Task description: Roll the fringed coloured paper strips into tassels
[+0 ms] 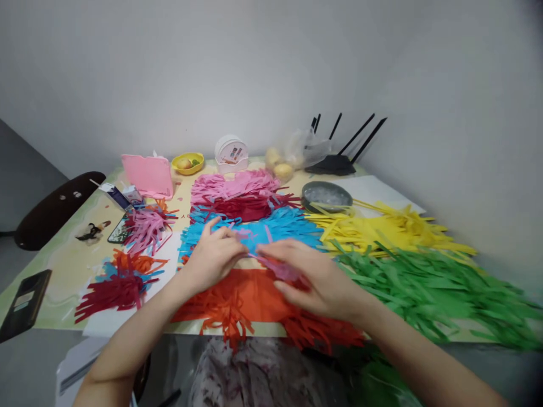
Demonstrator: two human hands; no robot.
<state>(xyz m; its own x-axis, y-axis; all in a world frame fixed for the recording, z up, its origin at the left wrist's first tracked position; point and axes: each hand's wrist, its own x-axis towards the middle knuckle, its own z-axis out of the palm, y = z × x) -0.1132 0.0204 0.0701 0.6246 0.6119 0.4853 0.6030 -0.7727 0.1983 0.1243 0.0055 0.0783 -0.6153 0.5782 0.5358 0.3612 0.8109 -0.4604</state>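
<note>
My left hand (pixel 214 254) and my right hand (pixel 316 277) meet over the middle of the table, fingers pinched on a bundle of pink paper strips (pixel 278 267) stretched between them. Below the hands lies fringed orange-red paper (pixel 250 305). Behind them lies fringed blue paper (pixel 275 225), then dark red paper (pixel 244 208) and pink fringed paper (pixel 233 185).
Yellow strips (pixel 382 226) and green strips (pixel 432 282) cover the right side. Small tassel bundles (pixel 123 277) lie at left near a phone (pixel 23 305). A pink box (pixel 148 175), yellow bowl (pixel 187 163), white tub (pixel 231 152), grey dish (pixel 326 195) and router (pixel 335 164) stand behind.
</note>
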